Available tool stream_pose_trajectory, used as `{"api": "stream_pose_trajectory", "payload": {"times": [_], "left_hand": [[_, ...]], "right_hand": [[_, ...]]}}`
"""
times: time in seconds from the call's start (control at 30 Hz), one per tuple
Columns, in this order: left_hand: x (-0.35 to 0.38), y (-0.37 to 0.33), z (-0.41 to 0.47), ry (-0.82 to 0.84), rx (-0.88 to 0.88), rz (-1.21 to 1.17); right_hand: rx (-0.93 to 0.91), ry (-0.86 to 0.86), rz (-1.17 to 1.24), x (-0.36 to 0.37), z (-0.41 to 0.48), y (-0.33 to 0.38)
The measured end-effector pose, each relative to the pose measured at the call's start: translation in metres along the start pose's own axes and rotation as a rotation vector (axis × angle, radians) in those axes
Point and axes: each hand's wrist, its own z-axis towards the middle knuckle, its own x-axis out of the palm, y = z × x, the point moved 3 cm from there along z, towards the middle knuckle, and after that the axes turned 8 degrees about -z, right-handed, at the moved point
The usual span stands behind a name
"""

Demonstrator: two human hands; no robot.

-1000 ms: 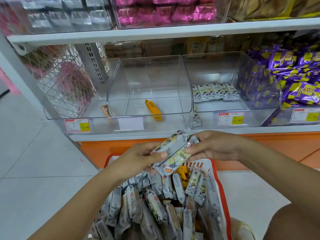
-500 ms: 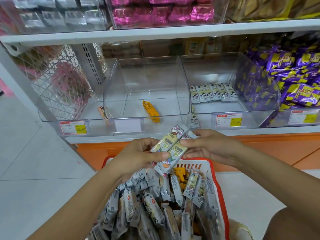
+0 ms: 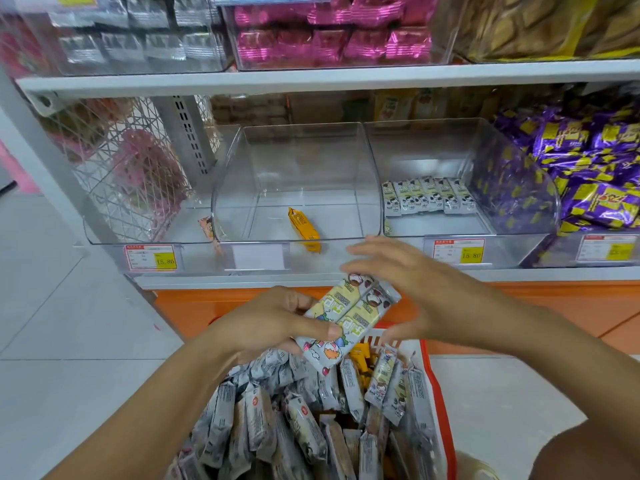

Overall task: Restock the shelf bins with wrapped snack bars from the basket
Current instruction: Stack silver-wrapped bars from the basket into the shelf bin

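My left hand grips two wrapped snack bars, pale yellow and grey, side by side above the red basket. My right hand hovers at their far end with fingers spread and straight, apart from the wrappers. The basket below is heaped with several grey wrapped bars. Ahead on the shelf, the middle clear bin holds a single orange bar. The bin to its right holds a row of matching grey bars.
A bin of purple and yellow packets fills the far right. Upper shelf bins hold silver, pink and yellow packs. A small orange bar lies beside the middle bin's left wall. Price tags line the shelf edge; white floor tiles lie left.
My right hand has let go of the bars and opened, fingers spreading. The left hand keeps hold of both bars, which now lie flatter and side by side.
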Motion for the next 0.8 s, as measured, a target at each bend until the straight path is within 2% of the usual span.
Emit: {"api": "stream_pose_trajectory", "payload": {"times": [0.13, 0.23, 0.3, 0.4, 0.47, 0.53, 0.6, 0.7, 0.8], "left_hand": [[-0.002, -0.005, 0.002, 0.006, 0.03, 0.074], [0.0, -0.016, 0.003, -0.041, 0.134, 0.035], [-0.007, -0.027, 0.004, -0.243, 0.275, 0.055], [-0.027, -0.041, 0.002, -0.598, 0.522, 0.335], [-0.036, -0.04, 0.005, -0.689, 0.568, 0.557], [-0.039, -0.033, 0.015, -0.692, 0.537, 0.696], [-0.038, -0.027, 0.022, -0.671, 0.507, 0.773], [-0.04, -0.024, 0.025, -0.665, 0.5, 0.786], [-0.041, -0.024, 0.025, -0.662, 0.509, 0.79]], "right_hand": [[-0.232, -0.084, -0.18, 0.015, 0.007, 0.007], [-0.213, -0.131, -0.203, 0.005, 0.016, -0.004], [-0.135, -0.18, -0.198, -0.01, 0.02, -0.021], [0.11, -0.285, -0.132, -0.048, 0.016, -0.051], [0.299, -0.379, -0.027, -0.069, 0.012, -0.075], [0.448, -0.427, 0.044, -0.077, 0.014, -0.099], [0.611, -0.362, 0.032, -0.072, 0.023, -0.124], [0.891, -0.143, 0.03, -0.048, 0.036, -0.15], [0.982, 0.136, -0.031, -0.018, 0.047, -0.163]]}}
